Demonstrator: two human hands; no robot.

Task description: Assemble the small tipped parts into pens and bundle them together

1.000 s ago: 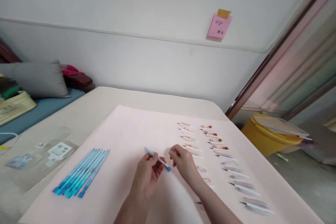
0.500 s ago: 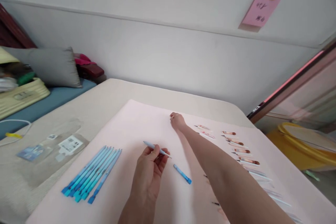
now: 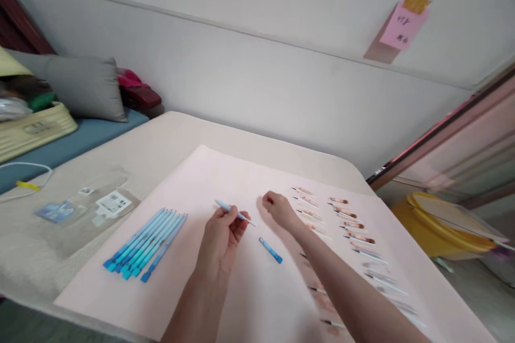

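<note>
over the pink sheet (image 3: 225, 171) on the bench (image 3: 169, 134), the left hand (image 3: 221, 236) pinches a thin pale-blue tool (image 3: 229, 208) in its grip; the right hand (image 3: 277, 210) hovers beside, grip curled closed. a blue cap (image 3: 270, 250) lies near them.

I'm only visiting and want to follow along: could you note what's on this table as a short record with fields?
Left hand: pinches thin blue stick, its fine point aimed rightward
Right hand: curled above pink sheet; grip unclear
Near hands: blue cap lying loose on the sheet
Sheet, left: blue pens in a tight row
Sheet, right: small tips in two columns
Off sheet: clear packets on the table
</note>
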